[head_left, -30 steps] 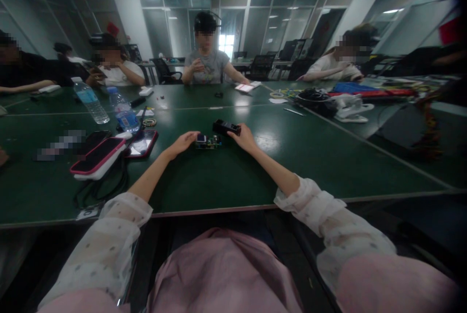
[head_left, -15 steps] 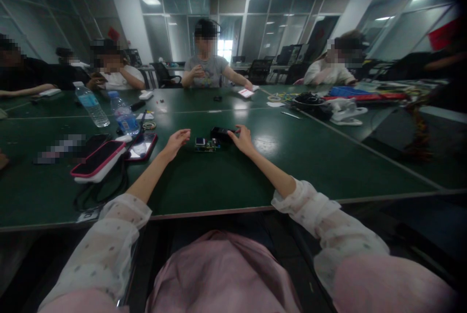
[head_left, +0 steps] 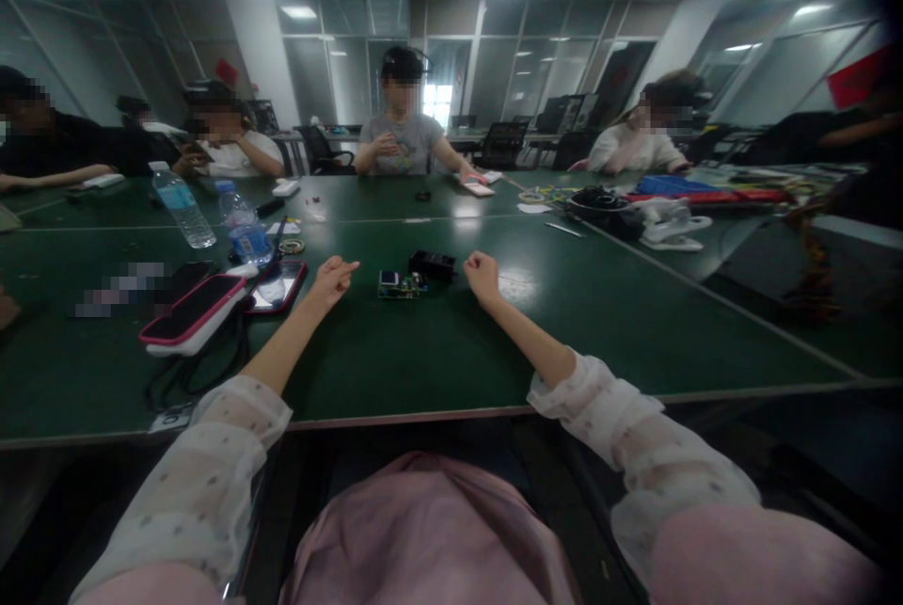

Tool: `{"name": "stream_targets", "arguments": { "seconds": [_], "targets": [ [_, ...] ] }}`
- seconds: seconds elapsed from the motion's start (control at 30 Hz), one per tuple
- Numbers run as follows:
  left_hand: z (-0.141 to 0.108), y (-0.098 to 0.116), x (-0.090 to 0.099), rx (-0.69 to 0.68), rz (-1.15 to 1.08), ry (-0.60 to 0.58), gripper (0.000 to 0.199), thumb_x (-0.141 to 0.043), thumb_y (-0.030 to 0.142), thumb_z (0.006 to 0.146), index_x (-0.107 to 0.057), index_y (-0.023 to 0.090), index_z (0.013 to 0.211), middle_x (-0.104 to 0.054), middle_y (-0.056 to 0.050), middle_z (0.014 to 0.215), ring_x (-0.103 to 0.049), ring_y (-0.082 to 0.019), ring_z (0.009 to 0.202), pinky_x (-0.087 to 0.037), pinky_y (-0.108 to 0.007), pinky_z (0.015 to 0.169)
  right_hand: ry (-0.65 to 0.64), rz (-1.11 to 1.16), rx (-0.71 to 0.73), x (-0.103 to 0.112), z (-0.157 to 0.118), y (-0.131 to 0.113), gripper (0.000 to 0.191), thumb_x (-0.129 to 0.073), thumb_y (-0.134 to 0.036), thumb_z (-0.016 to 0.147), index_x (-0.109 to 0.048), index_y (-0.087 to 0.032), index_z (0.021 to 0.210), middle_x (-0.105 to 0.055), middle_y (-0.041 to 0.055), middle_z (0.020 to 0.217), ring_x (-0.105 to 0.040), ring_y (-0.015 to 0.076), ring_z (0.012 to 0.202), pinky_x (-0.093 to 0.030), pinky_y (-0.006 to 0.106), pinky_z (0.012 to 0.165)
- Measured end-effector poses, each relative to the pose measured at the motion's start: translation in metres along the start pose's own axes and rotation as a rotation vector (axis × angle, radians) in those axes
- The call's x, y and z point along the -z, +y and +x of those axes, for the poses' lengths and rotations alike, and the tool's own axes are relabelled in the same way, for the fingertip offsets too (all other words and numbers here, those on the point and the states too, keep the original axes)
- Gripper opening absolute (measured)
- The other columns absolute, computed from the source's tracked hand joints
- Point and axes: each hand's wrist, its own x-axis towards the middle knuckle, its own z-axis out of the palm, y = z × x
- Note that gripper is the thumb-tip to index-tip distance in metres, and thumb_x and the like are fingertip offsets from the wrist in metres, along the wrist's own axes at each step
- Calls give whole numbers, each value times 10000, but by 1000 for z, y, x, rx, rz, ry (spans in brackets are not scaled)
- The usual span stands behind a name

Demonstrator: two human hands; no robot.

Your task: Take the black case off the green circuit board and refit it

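Observation:
A small green circuit board point(head_left: 399, 285) with a little screen lies on the green table. Just behind it, to the right, is a black box-shaped case point(head_left: 433, 265), its exact kind unclear. To the left of the board hovers my left hand point(head_left: 334, 279), one finger stretched toward it and the others partly bent; it holds nothing. My right hand point(head_left: 483, 279) is curled into a loose fist beside the case's right end, a small gap apart, with nothing seen in it.
Left of my arm are a pink-edged phone point(head_left: 192, 309) on a white block, another phone point(head_left: 278, 287), black cables and two water bottles point(head_left: 244, 227). Cables and a white device point(head_left: 673, 227) lie at the right. Several people sit across the green table point(head_left: 423, 360).
My right hand has let go of the black case and curled up, moving slightly right. My left hand's fingers have bent, with one pointing out. The case and board stay in place.

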Motion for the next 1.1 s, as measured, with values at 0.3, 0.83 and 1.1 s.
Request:
{"name": "stream_targets", "arguments": {
  "seconds": [0.3, 0.83, 1.1],
  "targets": [
    [1, -3, 4, 68, 4, -33, 657, -705, 17, 544, -82, 195, 650, -207, 134, 478, -205, 12, 340, -149, -137, 334, -213, 467, -286, 3, 9, 1, 384, -612, -209, 608, -230, -244, 601, -245, -102, 459, -242, 65, 410, -159, 206, 412],
    [-21, 13, 11, 396, 11, -445, 650, -768, 7, 581, -155, 211, 647, -261, 128, 512, -234, 3, 314, -76, -119, 281, -892, 757, -431, 51, 19, 21, 609, -777, -303, 712, -173, -230, 675, -208, -148, 454, -136, 24, 362, -105, 176, 389],
    [-19, 12, 14, 475, -21, -438, 631, -762, -9, 592, -170, 206, 642, -270, 122, 523, -266, 9, 321, -146, -94, 292, -978, 783, -465, 52, 23, 23, 592, -789, -276, 708, -198, -233, 691, -202, -160, 463, -133, 11, 353, -86, 174, 401]
  ]
}}
